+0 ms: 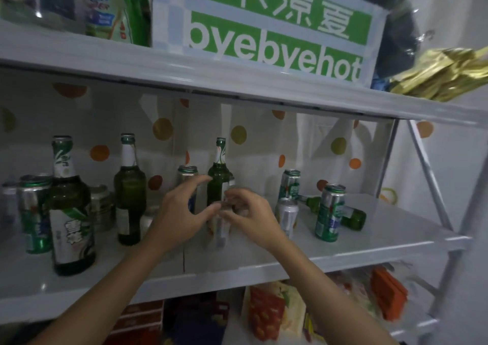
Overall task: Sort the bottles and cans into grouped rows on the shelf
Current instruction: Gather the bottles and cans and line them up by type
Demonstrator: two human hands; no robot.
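Observation:
On the white middle shelf stand three green beer bottles: a large one at the front left, one behind it, and one in the middle. Green-and-silver cans stand at the left, behind my hands, and at the right. A bottle lies on its side behind the right can. My right hand curls over the top of a blurred silver can. My left hand is spread beside it, its thumb near the can's top.
A plain silver can stands just right of my right hand. The shelf above carries a green-and-white sign box and gold packets. Snack packs fill the shelf below. A metal brace slants at the right end.

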